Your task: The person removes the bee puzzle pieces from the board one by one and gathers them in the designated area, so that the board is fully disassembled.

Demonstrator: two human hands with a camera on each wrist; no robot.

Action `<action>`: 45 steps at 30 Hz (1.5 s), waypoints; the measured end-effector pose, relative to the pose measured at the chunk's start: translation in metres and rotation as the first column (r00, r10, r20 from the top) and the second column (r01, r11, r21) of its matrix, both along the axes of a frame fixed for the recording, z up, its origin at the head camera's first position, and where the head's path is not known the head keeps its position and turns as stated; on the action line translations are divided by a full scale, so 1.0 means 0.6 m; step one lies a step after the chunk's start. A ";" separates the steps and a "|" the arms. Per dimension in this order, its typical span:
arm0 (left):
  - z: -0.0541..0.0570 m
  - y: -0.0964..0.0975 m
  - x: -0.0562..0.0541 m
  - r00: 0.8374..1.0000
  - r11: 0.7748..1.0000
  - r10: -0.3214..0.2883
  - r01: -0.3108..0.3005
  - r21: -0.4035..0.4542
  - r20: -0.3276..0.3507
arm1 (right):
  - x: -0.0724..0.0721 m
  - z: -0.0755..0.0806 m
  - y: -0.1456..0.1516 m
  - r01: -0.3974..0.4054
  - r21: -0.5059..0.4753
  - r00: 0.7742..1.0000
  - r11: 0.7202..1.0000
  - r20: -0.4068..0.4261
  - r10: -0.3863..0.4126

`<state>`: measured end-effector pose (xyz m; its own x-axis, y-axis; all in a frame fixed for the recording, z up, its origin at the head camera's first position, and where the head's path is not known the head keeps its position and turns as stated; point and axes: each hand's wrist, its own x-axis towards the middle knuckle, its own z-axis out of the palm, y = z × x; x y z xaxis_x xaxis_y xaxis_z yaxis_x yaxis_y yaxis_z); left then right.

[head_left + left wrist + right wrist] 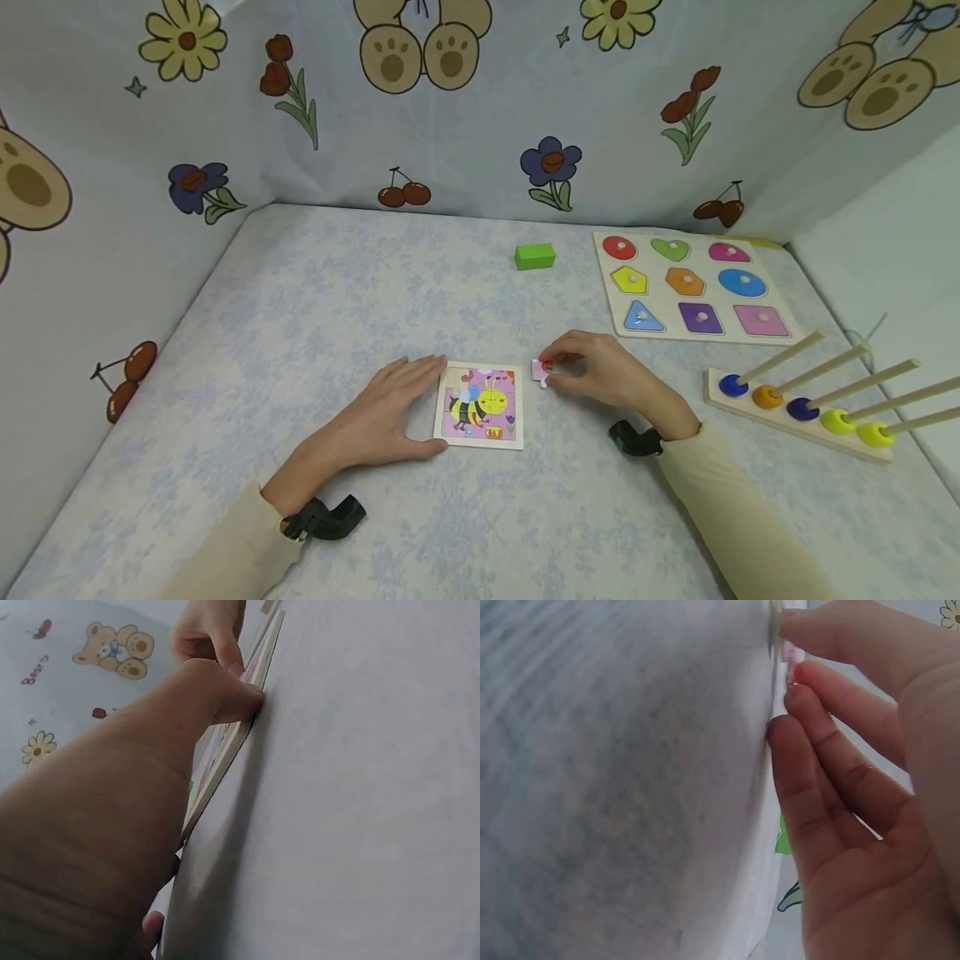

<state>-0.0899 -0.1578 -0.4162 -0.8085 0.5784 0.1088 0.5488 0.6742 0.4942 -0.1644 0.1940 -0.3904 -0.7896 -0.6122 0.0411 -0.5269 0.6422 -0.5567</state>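
A small jigsaw puzzle (pixel 478 408) with a yellow-and-black bee on pink lies in a square, pale wooden frame (pixel 487 444). My left hand (pixel 386 414) rests along the frame's left side, fingertips at its upper left corner and thumb at the lower left. In the left wrist view, that thumb lies right at the frame's edge (pixel 217 784). Just to the right of the frame, my right hand (pixel 592 371) pinches a pink jigsaw piece (pixel 537 371) with a red patch between thumb and forefinger. The piece is mostly covered by fingers in the right wrist view.
A green block (pixel 535 257) sits farther back. At the back right lies a wooden board (pixel 655 330) of coloured knobbed shapes. Nearer on the right, a wooden base (pixel 795 426) bears several slanting pegs with coloured beads. Patterned cloth walls (pixel 480 150) border the table.
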 end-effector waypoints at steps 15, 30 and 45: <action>0.003 0.000 0.001 1.000 1.000 0.011 -0.011 -0.010 0.019 | 0.000 -0.001 0.001 0.002 0.030 1.000 1.000 0.018 -0.002; 0.001 0.000 0.001 1.000 1.000 0.019 -0.019 -0.019 0.022 | 0.008 0.005 -0.012 -0.017 -0.015 1.000 1.000 -0.025 0.016; 0.000 -0.001 -0.001 1.000 1.000 0.010 -0.010 -0.022 0.027 | 0.031 0.020 -0.097 -0.064 -0.008 0.998 0.998 -0.003 0.064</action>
